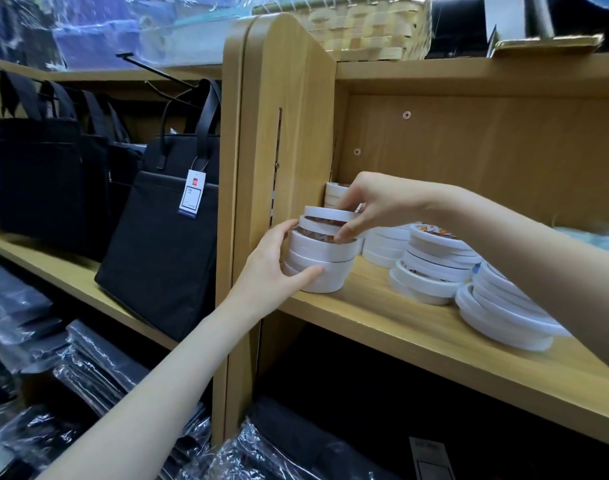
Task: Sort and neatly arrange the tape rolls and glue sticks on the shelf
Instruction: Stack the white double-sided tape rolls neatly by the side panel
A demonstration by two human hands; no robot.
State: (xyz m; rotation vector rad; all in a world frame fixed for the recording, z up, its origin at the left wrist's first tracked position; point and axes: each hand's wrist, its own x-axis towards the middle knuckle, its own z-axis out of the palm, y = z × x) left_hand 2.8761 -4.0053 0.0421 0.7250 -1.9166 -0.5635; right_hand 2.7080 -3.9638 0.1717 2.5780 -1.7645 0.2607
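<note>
Both hands work on a stack of white tape rolls standing at the left end of the wooden shelf, right against the upright side panel. The left hand cups the lower part of the stack, its fingers curled round the left side and the thumb pressed on the near face. The right hand comes from the right and pinches the top roll of that stack, which sits slightly askew on the rolls below. Behind the stack, partly hidden by the right hand, stands another small pile of rolls. To the right lie several looser, leaning piles of the same white tape. On the neighbouring shelf to the left hang black bags, one with a price tag. A woven basket sits on top of the unit.
</note>
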